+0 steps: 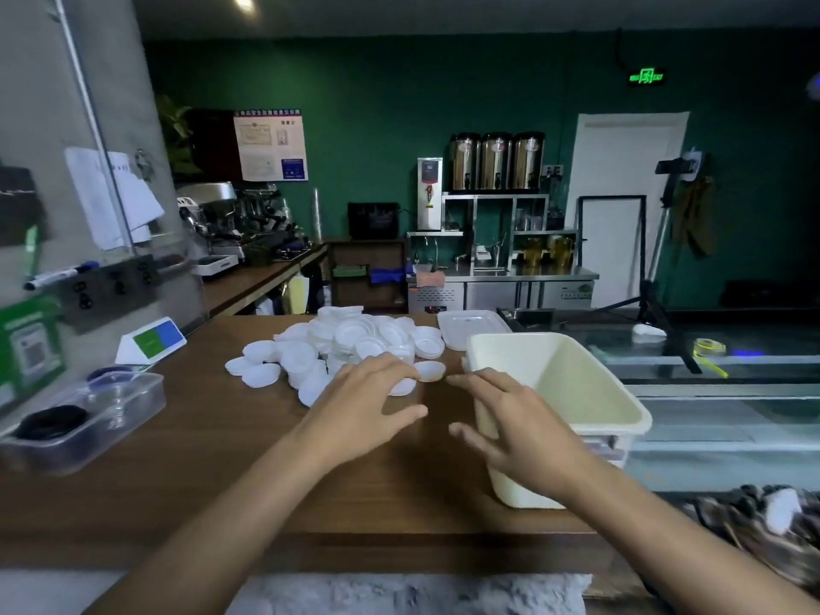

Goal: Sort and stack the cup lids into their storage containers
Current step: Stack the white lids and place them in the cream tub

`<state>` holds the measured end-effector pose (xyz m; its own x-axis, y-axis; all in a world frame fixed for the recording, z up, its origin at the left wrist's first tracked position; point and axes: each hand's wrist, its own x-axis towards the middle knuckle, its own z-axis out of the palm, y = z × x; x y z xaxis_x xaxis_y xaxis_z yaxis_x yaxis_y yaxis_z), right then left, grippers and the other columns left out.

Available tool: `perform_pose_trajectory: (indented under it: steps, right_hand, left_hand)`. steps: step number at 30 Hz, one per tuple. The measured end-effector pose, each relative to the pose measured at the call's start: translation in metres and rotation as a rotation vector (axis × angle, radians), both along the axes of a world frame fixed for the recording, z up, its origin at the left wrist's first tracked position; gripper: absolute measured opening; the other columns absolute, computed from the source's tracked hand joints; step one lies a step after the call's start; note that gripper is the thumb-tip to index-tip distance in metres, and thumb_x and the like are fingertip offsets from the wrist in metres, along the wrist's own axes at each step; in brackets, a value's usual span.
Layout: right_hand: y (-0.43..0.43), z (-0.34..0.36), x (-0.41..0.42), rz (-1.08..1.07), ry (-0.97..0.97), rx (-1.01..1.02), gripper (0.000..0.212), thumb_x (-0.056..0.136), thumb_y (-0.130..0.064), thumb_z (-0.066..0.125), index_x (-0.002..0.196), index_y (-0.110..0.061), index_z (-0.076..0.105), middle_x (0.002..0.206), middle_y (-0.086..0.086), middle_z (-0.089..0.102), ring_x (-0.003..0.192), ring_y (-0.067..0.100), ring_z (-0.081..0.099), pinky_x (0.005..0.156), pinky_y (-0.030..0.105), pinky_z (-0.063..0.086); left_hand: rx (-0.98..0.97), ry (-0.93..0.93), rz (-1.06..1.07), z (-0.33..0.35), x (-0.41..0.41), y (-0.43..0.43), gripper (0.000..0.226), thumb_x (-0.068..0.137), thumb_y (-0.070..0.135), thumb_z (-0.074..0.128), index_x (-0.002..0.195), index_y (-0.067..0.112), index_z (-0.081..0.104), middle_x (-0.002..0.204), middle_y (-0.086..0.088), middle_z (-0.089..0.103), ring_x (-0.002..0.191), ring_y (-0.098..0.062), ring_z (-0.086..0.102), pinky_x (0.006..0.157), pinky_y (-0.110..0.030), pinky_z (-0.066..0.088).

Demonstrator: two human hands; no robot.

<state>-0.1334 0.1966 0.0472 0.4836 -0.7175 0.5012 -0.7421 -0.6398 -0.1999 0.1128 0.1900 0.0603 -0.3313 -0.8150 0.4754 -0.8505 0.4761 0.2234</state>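
Reaching over a brown wooden worktop [213, 472], both hands are shown palm down w/ fingers spread, gripping nothing. Left hand [359, 397]: fingertips lie over the near edge of the heap of white cup lids [350, 339]; whether they touch the lids can't be told. Right hand [523, 423]: fingers point left & forward, in front of the near-left wall of the cream storage bin [577, 379]. The heap sits mid-worktop, lids loose & overlapping, some rim-up, some rim-down. One single lid [430, 371] lies apart at the heap's near-right edge, between the two sets of fingertips & just beside the bin's far-left corner. The bin stands upright at the worktop's right end, open at the top. Behind it, a flat clear tray [470, 326] lies next to the heap's right side. At far left, a clear plastic box [133, 415] holds black round lids [51, 421] & some clear pieces too blurred to tell. A green-and-blue tent card [153, 341] stands beyond that box. Background: espresso machine [222, 215] on a side counter at left, three steel urns [494, 162] on a shelf unit against the green wall.
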Motion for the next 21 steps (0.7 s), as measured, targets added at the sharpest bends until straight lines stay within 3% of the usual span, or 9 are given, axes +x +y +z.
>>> perform_pose_trajectory:
  steps: [8,15,18,21]
  right_hand:
    - [-0.082,-0.073,0.129,0.069,-0.024,0.189,0.049,0.104,-0.036,0.054,0.152,-0.030,0.043,0.149,-0.009,0.044,0.136,0.016,0.045,0.103,0.036,0.047]
    - [-0.156,-0.132,0.170,0.045,-0.084,0.255,0.039,0.104,-0.033,0.053,0.142,-0.024,0.053,0.141,-0.008,0.049,0.132,0.015,0.047,0.101,0.032,0.048]
    - [-0.176,-0.143,0.173,0.046,-0.119,0.249,0.034,0.102,-0.033,0.057,0.135,-0.027,0.059,0.132,-0.013,0.055,0.126,0.010,0.050,0.095,0.028,0.048]
    - [-0.188,-0.150,0.174,0.062,-0.165,0.271,0.029,0.097,-0.034,0.059,0.126,-0.030,0.062,0.121,-0.016,0.059,0.118,0.005,0.053,0.090,0.025,0.047]
  left_hand:
    - [0.028,0.088,0.263,-0.096,0.108,-0.066,0.037,0.096,0.041,0.067,0.130,0.025,0.065,0.128,0.012,0.060,0.122,-0.013,0.057,0.103,-0.037,0.045]
    - [-0.038,0.286,0.391,-0.146,0.139,-0.133,0.047,0.090,0.030,0.077,0.133,0.019,0.061,0.131,0.004,0.060,0.118,-0.023,0.059,0.098,-0.041,0.049]
    - [-0.050,0.329,0.403,-0.156,0.144,-0.156,0.046,0.085,0.037,0.082,0.126,0.021,0.067,0.131,0.006,0.059,0.119,-0.020,0.057,0.099,-0.036,0.047]
    - [-0.046,0.224,0.373,-0.165,0.145,-0.169,0.042,0.082,0.044,0.083,0.118,0.025,0.073,0.130,0.009,0.061,0.120,-0.014,0.055,0.099,-0.034,0.042]
